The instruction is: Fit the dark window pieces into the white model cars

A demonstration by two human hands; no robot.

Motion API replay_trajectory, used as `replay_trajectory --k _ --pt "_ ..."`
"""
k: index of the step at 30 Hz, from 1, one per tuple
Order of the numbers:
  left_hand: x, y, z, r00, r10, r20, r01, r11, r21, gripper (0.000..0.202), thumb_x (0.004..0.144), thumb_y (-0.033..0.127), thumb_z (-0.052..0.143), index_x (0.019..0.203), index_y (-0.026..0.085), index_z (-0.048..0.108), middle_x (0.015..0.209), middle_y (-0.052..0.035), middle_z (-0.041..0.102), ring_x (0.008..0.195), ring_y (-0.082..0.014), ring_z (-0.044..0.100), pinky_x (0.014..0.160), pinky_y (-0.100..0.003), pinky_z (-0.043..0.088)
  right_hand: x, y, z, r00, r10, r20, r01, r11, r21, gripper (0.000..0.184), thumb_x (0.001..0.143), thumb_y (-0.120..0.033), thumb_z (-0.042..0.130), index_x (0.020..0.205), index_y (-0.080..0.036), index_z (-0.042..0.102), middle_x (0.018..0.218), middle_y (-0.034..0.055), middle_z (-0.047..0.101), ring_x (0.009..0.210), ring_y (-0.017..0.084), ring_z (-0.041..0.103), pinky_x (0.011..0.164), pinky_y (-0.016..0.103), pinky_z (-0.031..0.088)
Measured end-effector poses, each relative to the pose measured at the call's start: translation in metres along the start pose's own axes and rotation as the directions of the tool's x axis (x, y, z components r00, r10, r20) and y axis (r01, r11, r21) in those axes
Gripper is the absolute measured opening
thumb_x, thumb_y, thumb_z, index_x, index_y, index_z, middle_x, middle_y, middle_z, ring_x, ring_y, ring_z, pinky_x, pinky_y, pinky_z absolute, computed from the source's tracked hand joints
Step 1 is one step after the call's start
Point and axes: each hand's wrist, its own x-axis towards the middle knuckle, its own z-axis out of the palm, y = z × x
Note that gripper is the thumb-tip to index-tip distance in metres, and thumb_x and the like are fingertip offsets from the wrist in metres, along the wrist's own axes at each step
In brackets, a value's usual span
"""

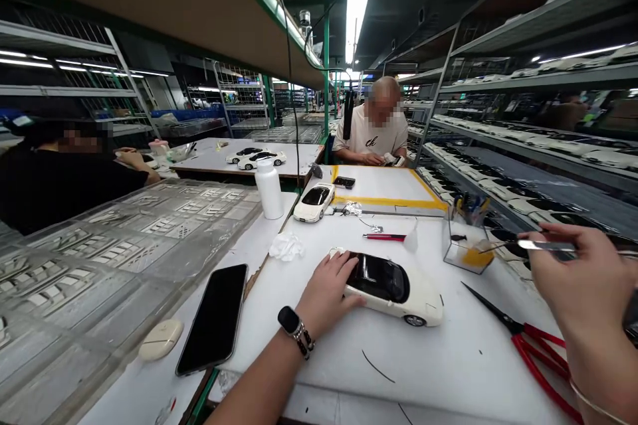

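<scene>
My left hand (326, 292) rests on the rear of a white model car (399, 292) with a dark roof, fingers curled against its body, steadying it on the white table (423, 372). My right hand (583, 282) is raised at the right and pinches metal tweezers (541, 246), whose tips reach toward a small clear box (463, 249) holding something yellow. A smartwatch sits on my left wrist.
Red-handled scissors (528, 339), a red pen (383, 237), a second white car (314, 202), a white bottle (269, 189), a black phone (214, 319) and clear part trays (114, 259) surround the work area. Two people sit across; shelves of cars run along the right.
</scene>
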Motion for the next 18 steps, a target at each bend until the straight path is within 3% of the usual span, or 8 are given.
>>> replay_trajectory --k 3,6,10,12,15,18 --pt "0.003 -0.004 -0.009 0.999 0.039 0.038 -0.038 0.999 -0.031 0.064 0.078 0.029 0.070 0.134 0.023 0.041 0.142 -0.0109 0.042 0.133 -0.0276 0.038 0.111 -0.050 0.032 0.017 0.012 0.005 0.996 0.032 0.079 -0.027 0.997 -0.069 0.021 0.057 -0.019 0.071 0.076 -0.025 0.064 0.050 -0.0011 0.056 0.042 0.017 0.044 0.075 0.049 0.032" --pt "0.011 -0.009 -0.020 0.995 0.085 0.058 -0.082 0.995 -0.056 0.067 0.072 0.028 0.074 0.132 0.024 0.043 0.134 -0.0105 0.050 0.128 -0.0294 0.044 0.107 -0.050 0.038 0.025 0.021 0.011 0.988 0.047 0.146 -0.030 0.993 -0.118 0.019 0.061 -0.021 0.069 0.079 -0.025 0.063 0.046 -0.0014 0.053 0.044 0.018 0.044 0.073 0.045 0.031" --pt "0.034 -0.015 -0.025 0.972 0.185 0.142 -0.189 0.982 0.010 0.089 0.057 0.039 0.080 0.135 0.023 0.039 0.138 -0.0126 0.044 0.134 -0.0362 0.031 0.111 -0.058 0.021 0.027 0.026 0.022 0.983 0.076 0.167 -0.045 0.982 -0.182 0.019 0.065 -0.022 0.067 0.084 -0.021 0.063 0.047 0.0000 0.052 0.045 0.017 0.043 0.072 0.043 0.031" --pt "0.046 -0.017 -0.022 0.950 0.206 0.236 -0.212 0.977 -0.001 0.100 0.052 0.045 0.081 0.138 0.024 0.034 0.138 -0.0125 0.044 0.129 -0.0358 0.038 0.110 -0.056 0.025 0.023 0.025 0.027 0.975 0.074 0.210 -0.026 0.975 -0.222 0.018 0.067 -0.023 0.064 0.085 -0.019 0.063 0.047 0.0007 0.049 0.046 0.018 0.042 0.071 0.043 0.030" --pt "0.060 -0.019 -0.015 0.925 0.169 0.341 -0.181 0.983 0.003 0.105 0.043 0.055 0.082 0.134 0.025 0.040 0.124 -0.0104 0.054 0.113 -0.0346 0.051 0.101 -0.051 0.036 0.010 0.018 0.030 0.945 0.028 0.325 0.063 0.961 -0.268 0.020 0.074 -0.028 0.057 0.091 -0.020 0.066 0.049 0.0043 0.048 0.059 0.027 0.048 0.068 0.042 0.029" --pt "0.062 -0.021 -0.013 0.931 0.169 0.325 -0.179 0.984 0.000 0.100 0.039 0.059 0.082 0.127 0.025 0.047 0.117 -0.0085 0.055 0.107 -0.0331 0.052 0.097 -0.048 0.040 -0.006 0.010 0.028 0.919 -0.020 0.393 0.147 0.944 -0.296 0.033 0.082 -0.032 0.048 0.108 -0.019 0.062 0.060 0.0096 0.056 0.078 0.035 0.053 0.073 0.044 0.031"
